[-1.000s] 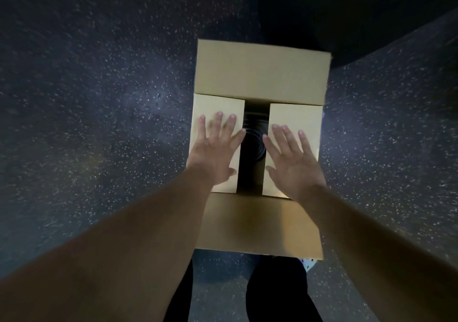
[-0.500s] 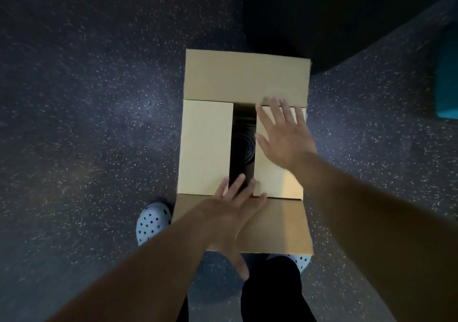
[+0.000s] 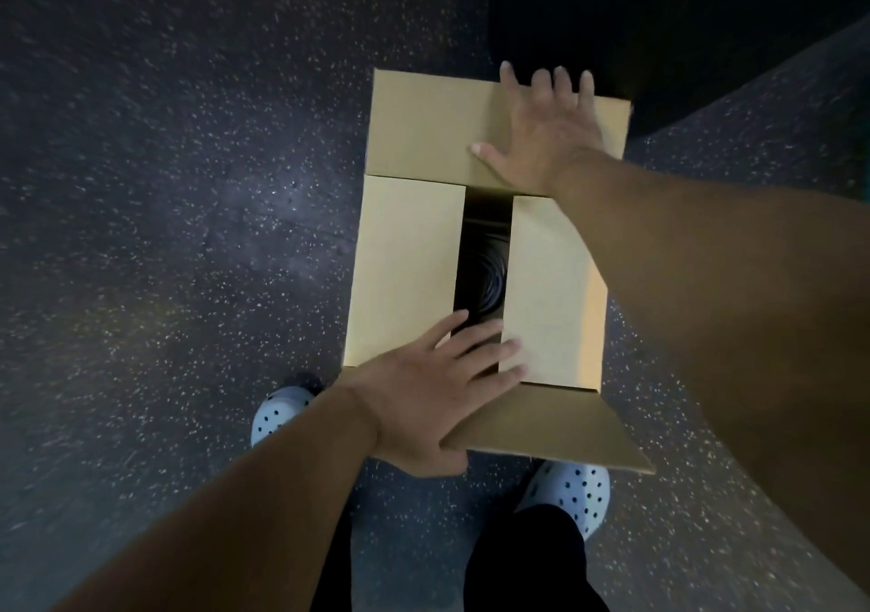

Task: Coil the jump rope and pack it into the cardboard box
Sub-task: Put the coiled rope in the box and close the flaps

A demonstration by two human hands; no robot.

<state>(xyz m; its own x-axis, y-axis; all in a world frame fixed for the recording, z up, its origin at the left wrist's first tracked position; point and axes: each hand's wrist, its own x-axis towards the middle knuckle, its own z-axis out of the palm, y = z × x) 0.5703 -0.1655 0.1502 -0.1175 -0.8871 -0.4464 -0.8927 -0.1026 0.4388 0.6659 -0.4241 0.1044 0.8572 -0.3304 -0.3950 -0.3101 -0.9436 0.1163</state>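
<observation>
The cardboard box (image 3: pixel 405 272) stands on the floor in front of me with its two side flaps folded in. Through the narrow gap between them the coiled black jump rope (image 3: pixel 489 277) shows inside. My right hand (image 3: pixel 541 136) lies flat and spread on the far flap (image 3: pixel 423 122), fingertips at its far edge. My left hand (image 3: pixel 423 404) is at the near end, fingers over the side flaps and thumb tucked under the edge of the near flap (image 3: pixel 555 428), which hangs out toward me.
The dark speckled floor (image 3: pixel 188 235) surrounds the box. My two pale perforated clogs (image 3: pixel 277 411) (image 3: pixel 572 494) stand just behind the near flap. A large black object (image 3: pixel 659 23) sits right behind the box's far right corner.
My right hand has moved from the right side flap up onto the far flap. My left hand has settled over the near flap's fold, thumb under its edge.
</observation>
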